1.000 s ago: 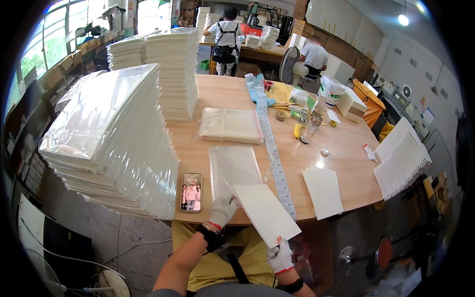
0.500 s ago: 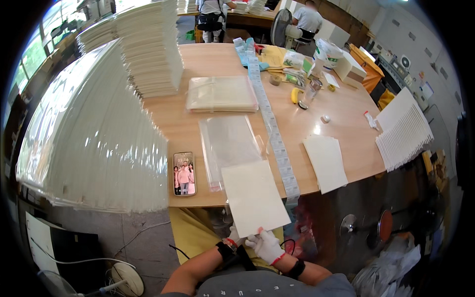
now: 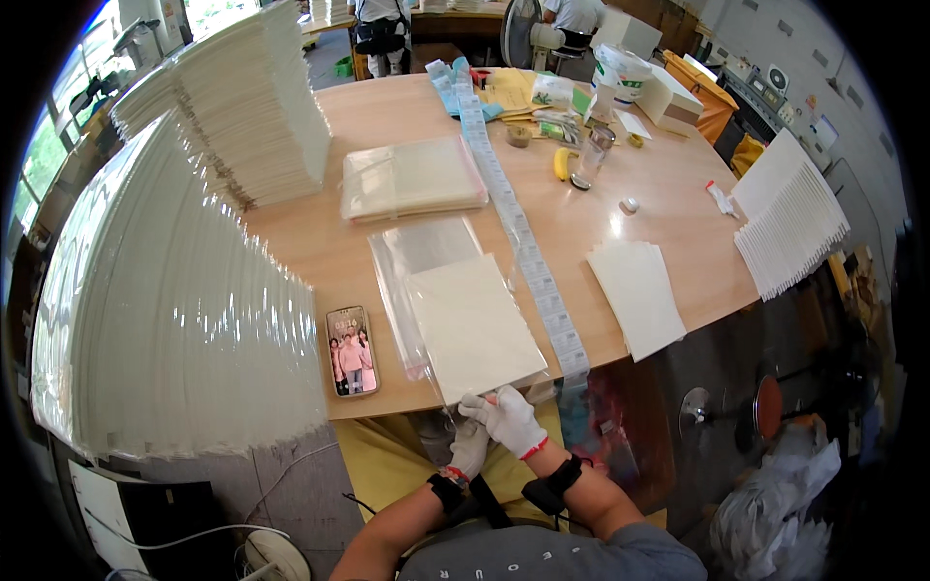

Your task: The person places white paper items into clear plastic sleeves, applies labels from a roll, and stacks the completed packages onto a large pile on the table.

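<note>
A cream-white sheet of card (image 3: 477,324) lies over flat clear plastic bags (image 3: 397,261), with its near end at the table's front edge. My right hand (image 3: 515,424), in a white glove with a red cuff, has its fingers closed at the card's near edge. Just below and to the left, my gloved left hand (image 3: 469,449) is held closed against the right one. Its fingertips are partly hidden, so what they grip does not show. Clear film glints around the card's near corners. Left of the bags lies a lit phone (image 3: 352,351).
Tall stacks of plastic-wrapped white packs (image 3: 174,320) line the left side. Further back sits a bundle of clear bags (image 3: 415,176). A label strip (image 3: 528,257) runs down the table, with loose white cards (image 3: 636,300) to its right. A glass (image 3: 592,160) stands beyond.
The card has slid away from me, further over the clear bags. Both hands have moved forward with it to the table's front edge. The view has shifted slightly.
</note>
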A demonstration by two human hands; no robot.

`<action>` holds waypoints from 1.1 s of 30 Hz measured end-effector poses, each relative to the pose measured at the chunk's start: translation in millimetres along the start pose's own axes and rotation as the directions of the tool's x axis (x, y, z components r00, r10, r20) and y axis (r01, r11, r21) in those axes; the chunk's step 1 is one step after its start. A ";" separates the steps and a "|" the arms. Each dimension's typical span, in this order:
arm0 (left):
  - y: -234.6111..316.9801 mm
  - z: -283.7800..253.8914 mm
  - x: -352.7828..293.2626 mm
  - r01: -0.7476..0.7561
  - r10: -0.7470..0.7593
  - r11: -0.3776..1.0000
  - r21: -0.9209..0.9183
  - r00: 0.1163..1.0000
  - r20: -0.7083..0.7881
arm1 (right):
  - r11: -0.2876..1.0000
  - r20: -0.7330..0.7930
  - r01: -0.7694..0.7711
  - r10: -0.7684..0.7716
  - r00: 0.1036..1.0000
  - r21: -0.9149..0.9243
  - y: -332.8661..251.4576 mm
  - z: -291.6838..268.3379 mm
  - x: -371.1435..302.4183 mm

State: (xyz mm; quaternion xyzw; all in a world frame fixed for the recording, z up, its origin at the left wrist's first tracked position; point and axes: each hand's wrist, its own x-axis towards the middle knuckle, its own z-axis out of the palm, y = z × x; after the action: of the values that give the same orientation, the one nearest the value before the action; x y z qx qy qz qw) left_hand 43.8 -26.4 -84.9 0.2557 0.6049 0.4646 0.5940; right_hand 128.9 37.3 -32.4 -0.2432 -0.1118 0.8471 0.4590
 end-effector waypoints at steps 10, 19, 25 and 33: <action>-6.3 -23.4 1.3 -0.238 0.186 0.926 0.294 0.964 0.192 | 0.963 0.060 -0.235 0.245 0.968 -0.133 -30.8 -11.2 -9.9; 53.2 -69.1 -21.4 -0.023 -0.013 0.970 0.242 0.990 0.143 | 0.167 -0.012 -0.025 0.077 0.997 -0.986 -40.0 27.1 -34.4; 20.2 -70.6 -22.2 0.010 0.003 0.989 -0.149 0.996 0.090 | -0.359 0.463 0.421 -0.035 0.886 -0.833 6.3 43.4 -11.9; 29.4 -72.2 -22.5 0.141 -0.203 0.898 -0.416 0.973 -0.108 | -0.042 0.524 0.525 0.030 0.851 -0.850 -87.0 25.7 -24.0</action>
State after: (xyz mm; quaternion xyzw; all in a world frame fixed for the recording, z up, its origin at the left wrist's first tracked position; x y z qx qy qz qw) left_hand -28.7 -51.6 -58.6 0.0373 0.5581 0.5431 0.6262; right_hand 189.7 66.4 33.0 -0.2918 -0.8016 0.4463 0.2705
